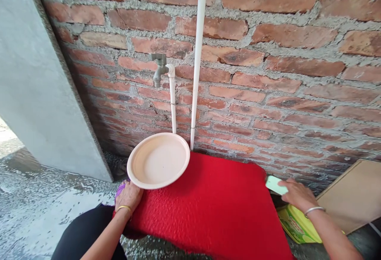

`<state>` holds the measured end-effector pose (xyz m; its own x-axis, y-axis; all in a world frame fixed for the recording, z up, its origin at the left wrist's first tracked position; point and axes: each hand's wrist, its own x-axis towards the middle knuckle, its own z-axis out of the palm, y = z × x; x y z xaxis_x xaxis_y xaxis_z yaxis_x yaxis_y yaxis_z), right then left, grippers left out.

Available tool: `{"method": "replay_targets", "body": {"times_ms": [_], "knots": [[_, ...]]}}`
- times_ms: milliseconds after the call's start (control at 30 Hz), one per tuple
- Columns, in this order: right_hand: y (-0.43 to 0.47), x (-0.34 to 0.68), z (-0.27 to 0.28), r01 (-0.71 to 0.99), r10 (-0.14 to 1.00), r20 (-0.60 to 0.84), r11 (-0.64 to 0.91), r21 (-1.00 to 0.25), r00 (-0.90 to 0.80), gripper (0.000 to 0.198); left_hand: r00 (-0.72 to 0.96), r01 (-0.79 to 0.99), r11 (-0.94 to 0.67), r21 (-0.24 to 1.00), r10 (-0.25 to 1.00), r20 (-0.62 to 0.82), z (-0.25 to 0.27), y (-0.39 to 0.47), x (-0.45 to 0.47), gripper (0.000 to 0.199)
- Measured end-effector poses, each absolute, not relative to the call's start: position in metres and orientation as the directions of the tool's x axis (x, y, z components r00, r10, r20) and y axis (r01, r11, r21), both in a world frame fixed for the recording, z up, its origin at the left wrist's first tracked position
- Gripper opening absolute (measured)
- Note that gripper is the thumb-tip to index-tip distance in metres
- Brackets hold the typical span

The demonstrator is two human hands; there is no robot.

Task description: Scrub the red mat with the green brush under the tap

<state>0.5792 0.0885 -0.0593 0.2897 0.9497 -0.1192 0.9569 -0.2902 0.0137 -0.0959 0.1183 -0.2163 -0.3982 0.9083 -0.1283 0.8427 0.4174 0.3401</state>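
Observation:
My left hand (129,197) is closed at the left edge of a red cloth cover (220,204), just below the rim of a pale pink basin (162,160). A crumpled purple cloth-like thing (120,190) shows at its fingers, mostly hidden by the hand. On the right, my right hand (297,194) grips a pale green bar of soap (276,185) by one end, near the far right corner of the red cover. The basin looks empty and sits on the cover's left part. Beneath my right hand lies a yellow-green printed tub or pack (299,224).
A grey tap (160,69) on a white pipe (172,105) juts from the brick wall (282,73). A taller white pipe (197,61) runs beside it. A grey slab (44,65) leans at left over wet floor (44,208). At right stands a tan board (354,196).

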Motion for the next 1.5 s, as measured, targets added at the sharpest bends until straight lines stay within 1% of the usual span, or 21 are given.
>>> {"method": "replay_targets", "body": {"times_ms": [67,100,167,267,300,367,433,533,600,667,767,867,933,1033,1100,1133,1200,1267,1333,1367,1500], "knots": [[0.083,0.600,-0.055,0.943,0.943,-0.064,-0.321,0.085,0.327,0.038,-0.402,0.841,0.421,0.340,0.907,-0.127,-0.216,0.118,-0.096,0.055],[0.086,0.597,-0.053,0.949,0.950,-0.054,-0.301,0.089,0.306,0.038,-0.401,0.842,0.419,0.341,0.908,-0.126,-0.216,0.117,-0.095,0.055],[0.099,0.568,-0.052,0.978,0.975,-0.073,-0.207,0.028,0.209,0.040,-0.398,0.840,0.418,0.347,0.908,-0.130,-0.213,0.116,-0.094,0.055],[0.129,0.483,-0.051,0.990,0.995,-0.095,-0.005,-0.138,-0.008,0.040,-0.418,0.821,0.445,0.357,0.895,-0.156,-0.207,0.115,-0.090,0.055],[0.138,0.450,-0.052,0.984,0.993,-0.091,0.056,-0.172,-0.072,0.040,-0.424,0.814,0.456,0.359,0.890,-0.167,-0.206,0.115,-0.089,0.056],[0.155,0.385,-0.055,0.965,0.975,-0.105,0.173,-0.196,-0.196,0.041,-0.424,0.810,0.460,0.363,0.888,-0.177,-0.204,0.114,-0.089,0.057],[0.168,0.331,-0.062,0.947,0.953,-0.134,0.243,-0.208,-0.274,0.044,-0.413,0.816,0.448,0.365,0.894,-0.176,-0.205,0.115,-0.089,0.056],[0.180,0.282,-0.074,0.928,0.929,-0.159,0.294,-0.231,-0.334,0.048,-0.406,0.822,0.440,0.362,0.898,-0.169,-0.209,0.114,-0.092,0.055],[0.185,0.277,-0.081,0.925,0.923,-0.176,0.298,-0.236,-0.342,0.049,-0.406,0.823,0.443,0.357,0.897,-0.175,-0.210,0.113,-0.093,0.054],[0.185,0.293,-0.082,0.937,0.931,-0.191,0.268,-0.225,-0.312,0.052,-0.400,0.826,0.439,0.353,0.899,-0.180,-0.210,0.112,-0.093,0.053],[0.177,0.349,-0.072,0.969,0.959,-0.201,0.164,-0.184,-0.200,0.054,-0.390,0.834,0.426,0.350,0.905,-0.171,-0.209,0.112,-0.092,0.053],[0.155,0.428,-0.056,0.991,0.978,-0.201,0.024,-0.128,-0.049,0.049,-0.395,0.835,0.428,0.346,0.904,-0.164,-0.208,0.114,-0.092,0.053],[0.133,0.487,-0.050,0.991,0.976,-0.199,-0.106,-0.075,0.089,0.046,-0.402,0.833,0.432,0.345,0.902,-0.158,-0.208,0.115,-0.092,0.054],[0.091,0.567,-0.054,0.940,0.931,-0.134,-0.336,0.056,0.341,0.041,-0.413,0.832,0.437,0.342,0.899,-0.144,-0.208,0.117,-0.091,0.056],[0.065,0.600,-0.063,0.908,0.908,-0.063,-0.408,0.091,0.415,0.038,-0.417,0.831,0.440,0.341,0.898,-0.142,-0.206,0.117,-0.091,0.057],[0.055,0.606,-0.069,0.906,0.907,-0.036,-0.416,0.079,0.420,0.037,-0.414,0.831,0.438,0.342,0.899,-0.146,-0.204,0.117,-0.091,0.058],[0.041,0.595,-0.079,0.926,0.926,-0.010,-0.377,0.008,0.377,0.037,-0.404,0.832,0.433,0.347,0.902,-0.156,-0.201,0.116,-0.091,0.060],[0.038,0.552,-0.084,0.956,0.960,-0.014,-0.281,-0.087,0.281,0.036,-0.397,0.832,0.427,0.355,0.904,-0.158,-0.197,0.116,-0.091,0.060],[0.043,0.487,-0.083,0.974,0.991,-0.038,-0.134,-0.184,0.129,0.035,-0.394,0.833,0.421,0.360,0.907,-0.150,-0.194,0.116,-0.091,0.058],[0.047,0.450,-0.081,0.973,0.998,-0.058,-0.029,-0.230,0.016,0.037,-0.395,0.833,0.421,0.360,0.907,-0.147,-0.194,0.116,-0.091,0.058],[0.060,0.321,-0.072,0.916,0.942,-0.155,0.235,-0.327,-0.297,0.037,-0.397,0.834,0.421,0.356,0.907,-0.142,-0.192,0.117,-0.091,0.057]]}}
